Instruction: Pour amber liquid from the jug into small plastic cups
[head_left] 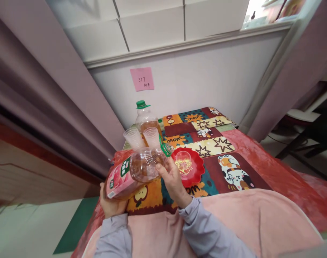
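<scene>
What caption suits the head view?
Both hands tilt a juice bottle, left hand at base, right hand near the cap.

Two clear plastic drink bottles — one with a pink label held tilted, one with a green cap standing upright. Three clear plastic cups — two side by side, one on the single red scalloped plastic plate. One pink sticky note on the wall. Two hands.

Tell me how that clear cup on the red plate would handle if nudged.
The clear cup looks thin, empty plastic, so probably very light and easily tipped. Standing on the glossy red plate, it may slide rather than grip. Its thin walls would likely flex under a pinch.
</scene>
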